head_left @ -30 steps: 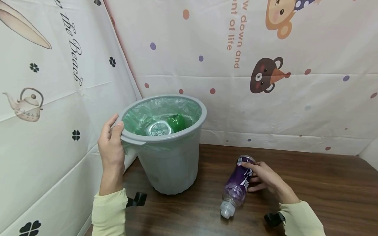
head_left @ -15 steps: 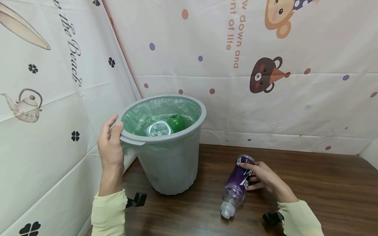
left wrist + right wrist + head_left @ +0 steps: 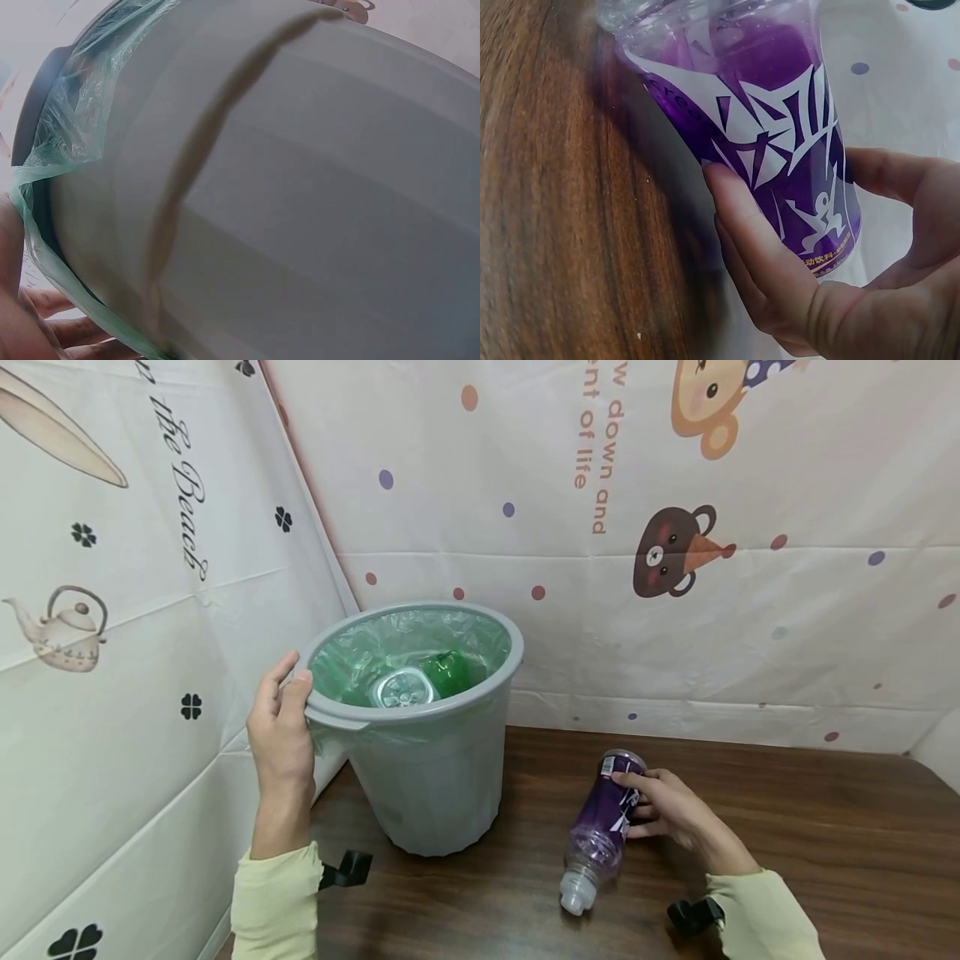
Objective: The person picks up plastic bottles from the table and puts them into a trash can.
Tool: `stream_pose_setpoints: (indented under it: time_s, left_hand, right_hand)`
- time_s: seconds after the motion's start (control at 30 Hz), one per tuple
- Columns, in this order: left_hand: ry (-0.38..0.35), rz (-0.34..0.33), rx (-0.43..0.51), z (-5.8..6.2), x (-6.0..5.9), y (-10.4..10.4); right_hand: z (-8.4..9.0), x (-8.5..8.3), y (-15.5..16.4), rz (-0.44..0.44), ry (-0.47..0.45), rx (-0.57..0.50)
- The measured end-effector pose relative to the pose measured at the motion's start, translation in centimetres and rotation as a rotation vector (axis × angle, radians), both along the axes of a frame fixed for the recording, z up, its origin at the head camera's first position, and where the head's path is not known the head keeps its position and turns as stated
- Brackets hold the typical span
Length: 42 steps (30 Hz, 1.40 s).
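Observation:
My left hand (image 3: 283, 731) grips the left rim of a grey trash bin (image 3: 442, 785), thumb on top and fingers along the outer side. A thin green bag (image 3: 405, 631) lines the bin; its edge hangs over the rim by the fingers in the left wrist view. On the right, my right hand (image 3: 678, 814) holds a clear plastic bottle with a purple label (image 3: 607, 806) near its base, thumb on one side and fingers on the other. The bottle tilts with its whitish cap (image 3: 577, 892) toward me, close to the table. Whether it touches the table I cannot tell.
Inside the bin lie a clear bottle, base up (image 3: 405, 687), and a green bottle (image 3: 448, 672). The bin stands on a brown wooden table (image 3: 817, 843). Printed white cloths (image 3: 450, 527) hang behind and at the left, close to the bin.
The right hand and the purple-labelled bottle have shifted very slightly, the bottle's base end rising a little. The left hand and the bin stay where they were.

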<state>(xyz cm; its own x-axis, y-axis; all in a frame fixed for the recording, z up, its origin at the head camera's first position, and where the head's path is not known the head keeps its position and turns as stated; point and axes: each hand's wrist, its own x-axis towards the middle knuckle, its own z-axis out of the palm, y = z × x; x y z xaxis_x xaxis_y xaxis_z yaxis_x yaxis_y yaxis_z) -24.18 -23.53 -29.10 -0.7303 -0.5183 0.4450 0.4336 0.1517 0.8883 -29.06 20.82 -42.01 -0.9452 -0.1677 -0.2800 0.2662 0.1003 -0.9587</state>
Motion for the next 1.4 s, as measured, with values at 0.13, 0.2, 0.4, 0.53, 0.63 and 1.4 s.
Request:
stream_pose_setpoints:
  time_s: [0.13, 0.2, 0.4, 0.53, 0.63, 1.4]
  left_hand:
    - [-0.001, 0.002, 0.003, 0.0, 0.0, -0.1]
    - [-0.001, 0.002, 0.006, -0.1, 0.1, -0.2]
    - [-0.001, 0.006, 0.006, -0.1, 0.1, -0.3]
    - [-0.012, 0.013, -0.004, -0.1, 0.1, -0.2]
    - [-0.02, 0.02, -0.012, 0.0, 0.1, -0.2]
    - [-0.014, 0.023, -0.026, 0.0, 0.0, 0.0]
  right_hand:
    - [0.1, -0.1, 0.0, 0.003, 0.011, -0.01]
    - [0.2, -0.1, 0.0, 0.009, 0.02, -0.016]
    - [0.7, 0.1, -0.1, -0.016, 0.049, -0.037]
    - [1.1, 0.1, -0.3, -0.043, 0.072, -0.049]
    - [1.3, 0.1, -0.3, -0.053, 0.089, -0.058]
    - [5.8, -0.3, -0.4, -0.048, 0.158, -0.261]
